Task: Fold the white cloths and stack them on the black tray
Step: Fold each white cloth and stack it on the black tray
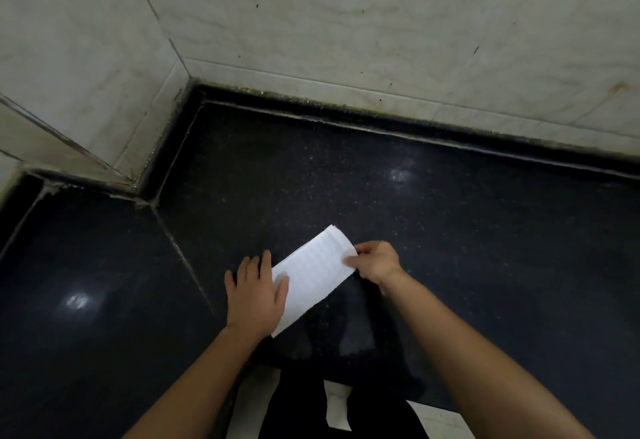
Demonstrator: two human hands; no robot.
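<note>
On my feed I see a white cloth (311, 276) with a fine ribbed weave. It is folded into a long, narrow rectangle with layered edges showing at its far end. It lies flat and slantwise on a black polished stone bench (450, 231) flecked with pale specks, nearer the bench's front edge than its back corner.

The left hand (256, 293) lies flat, palm down, at the cloth's near left end. Its fingers are straight and spread on the stone, and its thumb presses on the fabric. It grips nothing. The right hand (375, 260) has its fingers curled and pinches the cloth's far right end between thumb and fingertips, at the corner of the short edge.

A pale grouted seam (183, 251) runs through the stone just left of the left hand, from the back corner towards the front edge. Two soft glares of light sit on the glossy surface. Behind the bench, cream matt wall tiles (346, 23) with faint veining and small dark spots meet at the corner above a raised black stone lip.

Under the cloth's near end is a darker, smoother patch (332, 338). I cannot tell whether it is a tray or shadow. Past the front edge, between the forearms, a crumpled white strip (336, 404) shows against something black.
</note>
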